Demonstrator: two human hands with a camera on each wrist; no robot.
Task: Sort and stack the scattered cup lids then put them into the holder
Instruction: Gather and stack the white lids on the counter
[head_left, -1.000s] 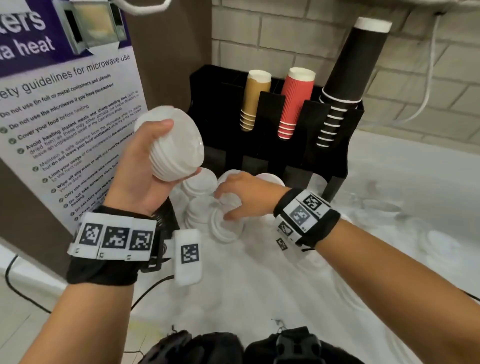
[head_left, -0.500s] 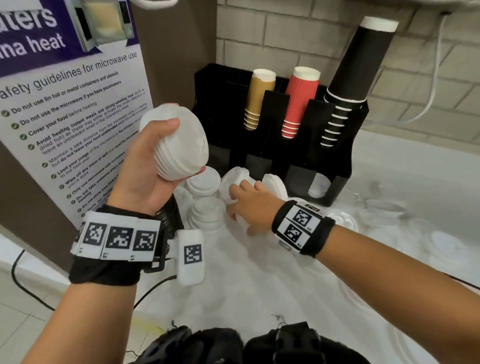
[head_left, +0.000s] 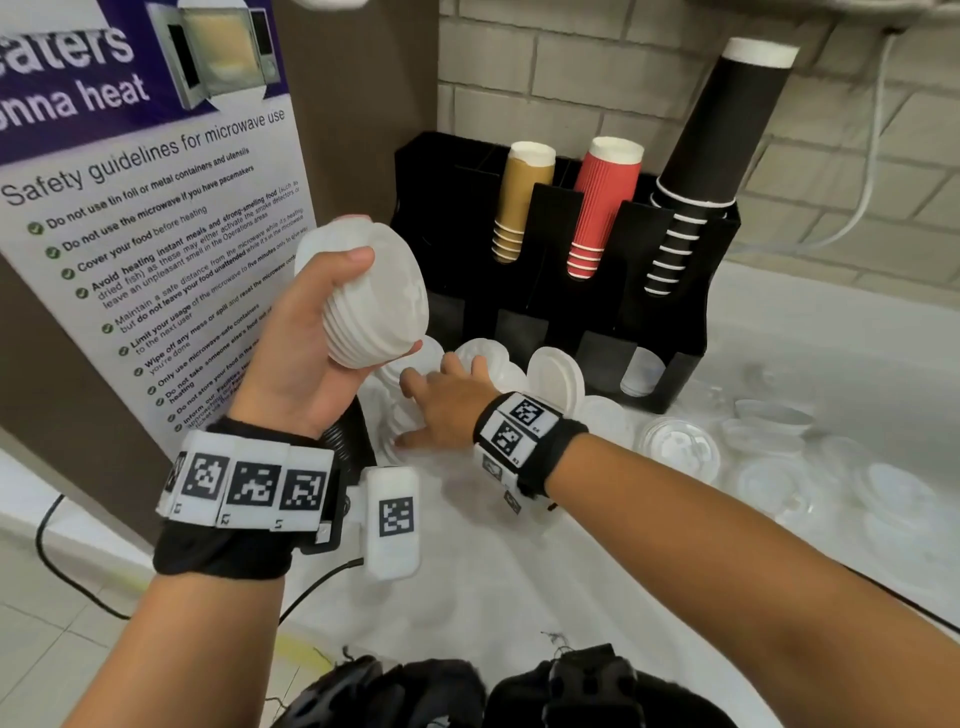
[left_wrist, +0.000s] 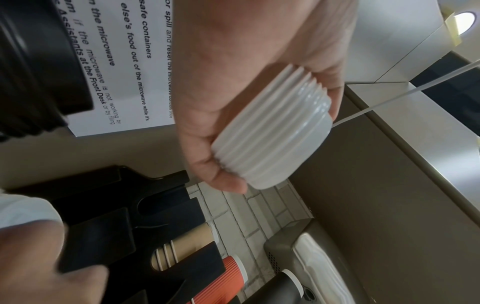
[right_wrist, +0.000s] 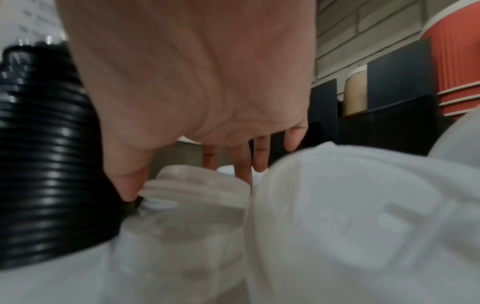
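Poster (head_left: 145, 218): left of the holder, upright, printed with microwave safety guidelines.
Left hand (head_left: 311, 353): raised left of the holder, fingers and thumb wrapped round a stack of white lids (head_left: 374, 301) tilted on its side; seen again from the left wrist (left_wrist: 272, 133).
Black lid stack (right_wrist: 44, 154): in front of the holder's left end, just beside the right thumb.
Right hand (head_left: 447, 405): low in front of the holder, fingers spread and fairly straight, resting on a short stack of white lids (right_wrist: 192, 185); no closed grip shown.
Loose white lids (head_left: 558, 382): in front of the holder, some leaning, some flat.
Holder (head_left: 691, 332): black, slotted, against the brick wall.
Holder, left slot: tan cups (head_left: 519, 202), nested upside down.
Holder, middle slot: red ribbed cups (head_left: 602, 208), nested upside down.
Holder, right slot: tall black cups (head_left: 722, 150), nested upside down.
Holder, lower right opening: a white lid (head_left: 641, 371) inside.
Scattered clear lids (head_left: 680, 449): right of the holder, flat on the white counter (head_left: 519, 597).
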